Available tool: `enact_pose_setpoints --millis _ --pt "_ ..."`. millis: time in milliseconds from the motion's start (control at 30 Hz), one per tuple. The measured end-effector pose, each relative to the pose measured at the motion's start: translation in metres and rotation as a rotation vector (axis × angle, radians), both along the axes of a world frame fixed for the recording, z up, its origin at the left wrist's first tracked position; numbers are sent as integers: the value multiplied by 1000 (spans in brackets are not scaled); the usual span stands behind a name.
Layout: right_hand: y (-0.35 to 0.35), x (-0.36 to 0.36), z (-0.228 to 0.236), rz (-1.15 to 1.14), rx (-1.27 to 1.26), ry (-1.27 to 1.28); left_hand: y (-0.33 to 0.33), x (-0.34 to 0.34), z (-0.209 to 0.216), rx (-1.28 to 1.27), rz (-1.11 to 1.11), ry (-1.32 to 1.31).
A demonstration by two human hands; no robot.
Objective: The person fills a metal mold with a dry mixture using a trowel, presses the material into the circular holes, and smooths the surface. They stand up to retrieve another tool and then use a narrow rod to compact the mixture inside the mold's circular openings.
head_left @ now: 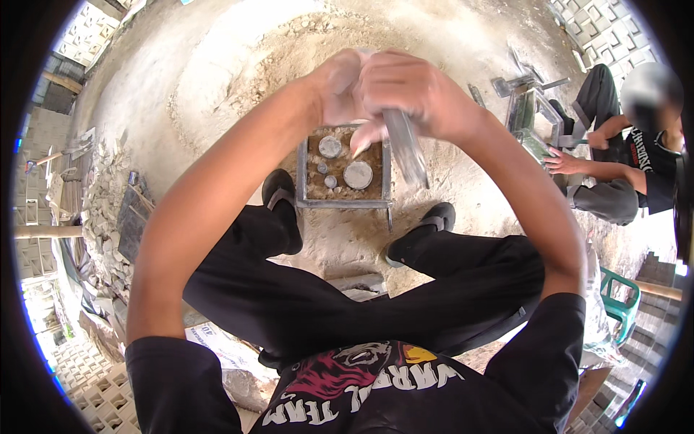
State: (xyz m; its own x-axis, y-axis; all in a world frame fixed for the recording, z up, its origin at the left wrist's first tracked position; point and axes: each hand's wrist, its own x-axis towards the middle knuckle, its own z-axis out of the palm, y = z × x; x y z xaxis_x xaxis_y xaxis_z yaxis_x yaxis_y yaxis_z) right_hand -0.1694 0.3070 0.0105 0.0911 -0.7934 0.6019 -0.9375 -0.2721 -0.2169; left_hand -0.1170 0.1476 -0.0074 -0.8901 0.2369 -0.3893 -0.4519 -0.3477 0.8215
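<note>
The right hand's [401, 90] fingers clenched the upper end of a grey bar [406, 148], which slanted beside the sand-filled frame [301, 173]. It looked stiff, fairly heavy, best held there. Whether the left hand [338, 87] gripped anything, blur hid.

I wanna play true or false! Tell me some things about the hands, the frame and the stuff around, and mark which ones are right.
1. The hands are far apart. False: the left hand and right hand are close together.
2. The right hand holds a bar. True.
3. The frame is round. False: the frame has four sides.
4. Big and small discs lie inside the frame. True.
5. The stool at the right is red. False: the stool is green.
6. Another person sits over at the right. True.
</note>
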Motion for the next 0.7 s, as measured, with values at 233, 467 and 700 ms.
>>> enact_pose_setpoints --millis 233,467,700 --pt "-16 -30 -49 -616 -450 -1039 -59 -36 -94 -846 207 18" --pt "-28 -18 -99 -769 -495 -1191 -129 55 -339 -1258 384 -287" --pt "-40 -18 -155 -883 -507 -1161 -71 64 -335 -1215 437 -261"
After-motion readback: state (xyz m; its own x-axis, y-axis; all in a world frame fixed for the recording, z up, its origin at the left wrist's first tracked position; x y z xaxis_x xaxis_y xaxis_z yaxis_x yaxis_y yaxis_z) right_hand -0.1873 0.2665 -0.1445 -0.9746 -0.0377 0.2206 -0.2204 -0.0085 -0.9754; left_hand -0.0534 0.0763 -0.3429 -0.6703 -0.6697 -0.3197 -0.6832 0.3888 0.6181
